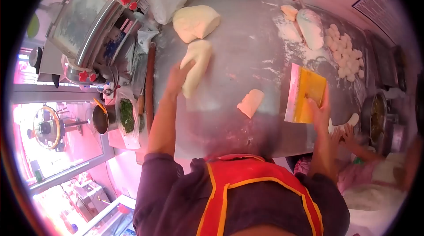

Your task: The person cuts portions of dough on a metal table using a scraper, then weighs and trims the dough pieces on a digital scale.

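My left hand [181,73] grips a thick length of pale dough [197,66], with the thumb over its side; the other fingers are partly hidden. Just beyond it sits a larger lump of dough [196,22]. In my right hand [322,109] is a yellow dough scraper [310,89], its pale blade edge facing left. A small flat piece of dough [251,103] lies on the metal worktop [240,55] between my two hands.
At right, a co-worker's hands [343,135] work a dough strip [352,122]. Farther back are a floury scoop [310,28] and several small dough pieces [342,52]. A rolling pin [150,86], chopped greens [127,116] and a dough machine [90,28] stand left.
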The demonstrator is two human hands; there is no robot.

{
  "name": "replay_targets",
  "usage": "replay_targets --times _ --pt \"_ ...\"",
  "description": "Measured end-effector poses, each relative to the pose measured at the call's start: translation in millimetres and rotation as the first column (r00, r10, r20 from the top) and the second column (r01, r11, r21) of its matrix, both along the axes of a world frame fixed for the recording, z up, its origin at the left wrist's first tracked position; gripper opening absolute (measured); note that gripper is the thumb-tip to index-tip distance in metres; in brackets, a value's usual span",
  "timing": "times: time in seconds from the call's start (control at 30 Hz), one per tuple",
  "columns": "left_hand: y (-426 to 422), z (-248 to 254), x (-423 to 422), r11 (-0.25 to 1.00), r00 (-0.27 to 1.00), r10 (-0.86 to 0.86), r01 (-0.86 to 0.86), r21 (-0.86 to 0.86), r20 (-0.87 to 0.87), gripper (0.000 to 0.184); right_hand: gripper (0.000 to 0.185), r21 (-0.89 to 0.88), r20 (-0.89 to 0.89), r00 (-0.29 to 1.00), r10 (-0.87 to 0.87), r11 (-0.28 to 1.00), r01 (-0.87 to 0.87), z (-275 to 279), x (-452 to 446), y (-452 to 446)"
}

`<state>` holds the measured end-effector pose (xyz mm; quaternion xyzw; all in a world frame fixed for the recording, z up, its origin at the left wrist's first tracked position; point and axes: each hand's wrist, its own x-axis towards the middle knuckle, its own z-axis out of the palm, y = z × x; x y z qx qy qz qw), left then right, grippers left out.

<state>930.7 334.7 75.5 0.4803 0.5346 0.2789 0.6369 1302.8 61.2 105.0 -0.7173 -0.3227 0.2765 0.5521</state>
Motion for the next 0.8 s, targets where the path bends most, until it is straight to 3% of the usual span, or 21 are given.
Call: replay_targets --times 0.1,0.2,0.23,0.27,0.3,0.4,0.5,0.53,0.6,0.7,0.8 --pt "5 6 20 0.994 0.987 -0.089 0.080 0.069 0.137 0.039 0.074 -0.100 -0.074 0.997 -0.034 0.995 0.026 11 -17 -27" --pt "12 -14 46 0.976 0.975 -0.216 0.216 0.005 0.060 0.050 0.073 -0.034 -0.023 0.999 -0.040 0.999 0.039 -3 -26 -54" --pt "15 -33 52 0.929 0.905 -0.282 0.341 0.144 -0.320 0.057 0.072 -0.067 -0.092 0.994 -0.057 0.996 0.051 9 -35 -60" --pt "18 -58 59 0.840 0.714 -0.242 0.493 0.226 -0.657 0.065 0.072 -0.058 -0.054 0.996 -0.073 0.996 0.070 11 -41 -66" --pt "18 -59 68 0.724 0.438 -0.102 0.648 0.235 -0.893 0.073 0.072 -0.049 -0.015 0.996 -0.090 0.995 0.089 12 -45 -72" --pt "29 -58 87 0.715 0.764 -0.461 0.621 0.322 -0.451 0.090 0.072 -0.152 0.169 0.982 -0.089 0.982 0.115 21 -60 -88" --pt "30 -55 116 0.628 0.656 -0.732 0.754 0.191 -0.181 0.092 0.073 -0.284 0.301 0.951 -0.067 0.946 0.157 32 -75 -101" --pt "9 -60 129 0.674 0.729 -0.534 0.673 0.304 -0.427 0.090 0.072 -0.235 0.251 0.962 -0.108 0.957 0.169 28 -77 -105" --pt "-61 -70 152 0.617 0.702 0.043 0.541 0.572 -0.711 0.086 0.072 -0.170 0.125 0.979 -0.163 0.968 0.183 14 -79 -115" --pt "-106 -68 157 0.186 0.592 0.335 0.721 0.667 -0.733 0.070 0.072 -0.124 -0.083 0.976 -0.203 0.974 0.192 -2 -78 -124" --pt "-46 -75 164 0.483 0.536 -0.078 0.758 0.439 -0.841 0.050 0.072 -0.093 -0.163 0.963 -0.216 0.975 0.203 5 -83 -120"
